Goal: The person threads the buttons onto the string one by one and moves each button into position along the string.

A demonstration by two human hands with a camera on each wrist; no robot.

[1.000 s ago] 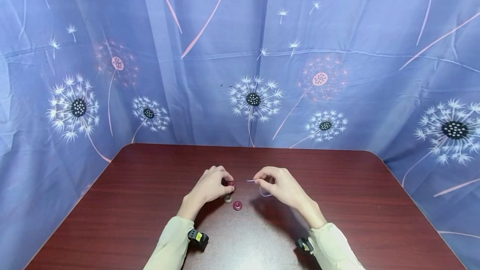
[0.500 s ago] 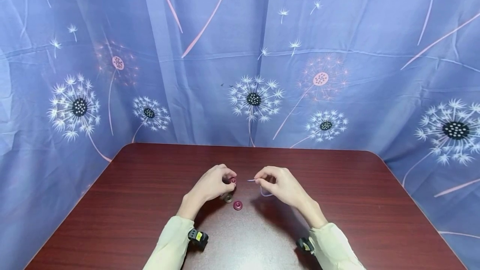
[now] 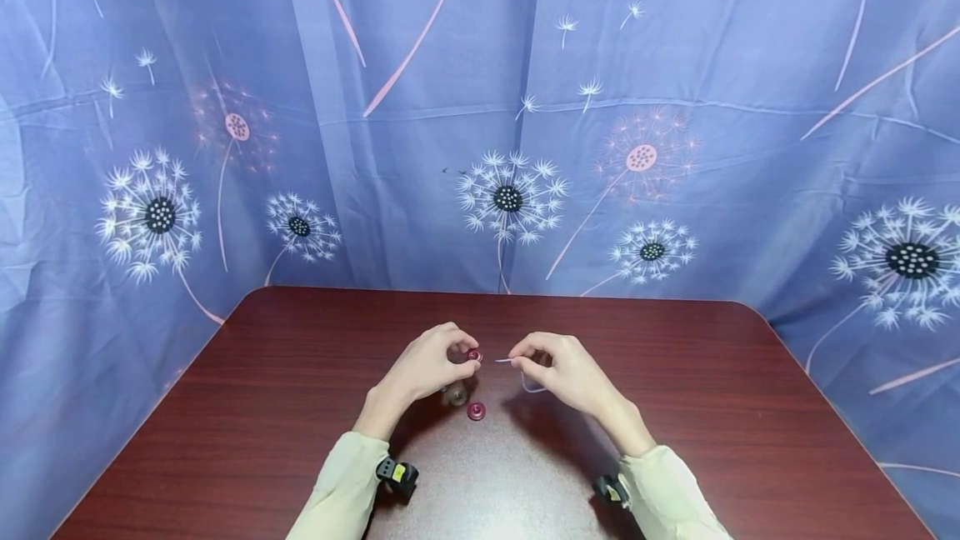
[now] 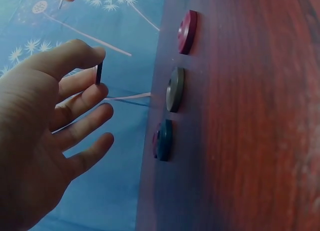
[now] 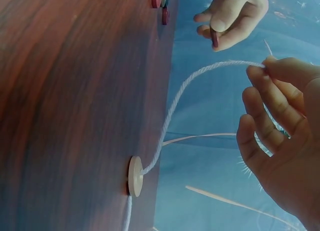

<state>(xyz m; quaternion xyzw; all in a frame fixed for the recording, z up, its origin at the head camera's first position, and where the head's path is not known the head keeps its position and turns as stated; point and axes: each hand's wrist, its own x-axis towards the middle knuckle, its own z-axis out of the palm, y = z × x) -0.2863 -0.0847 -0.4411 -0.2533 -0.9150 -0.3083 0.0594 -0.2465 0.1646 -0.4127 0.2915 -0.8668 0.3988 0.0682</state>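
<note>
My left hand [image 3: 426, 367] pinches a dark red button [image 3: 474, 355] between thumb and index finger, raised above the table. In the left wrist view this button [image 4: 99, 73] is seen edge-on and the other fingers are spread. Just to the right, my right hand [image 3: 566, 369] pinches a pale cord [image 3: 504, 361], whose short free end points at the button with a small gap between. In the right wrist view the cord [image 5: 187, 83] curves down through a cream button [image 5: 135, 177] resting on the table. That cream button is hidden in the head view.
On the reddish-brown table [image 3: 322, 407] lie a magenta button [image 4: 188, 32], an olive-grey button [image 4: 175, 89] and a teal button [image 4: 164, 140], with another reddish one partly hidden behind the teal. A blue dandelion-print curtain [image 3: 420, 215] hangs around the table's back and sides.
My left hand has lifted the dark red button off the table and brought it up and right, closer to the cord's end. The right hand has stayed almost still.
</note>
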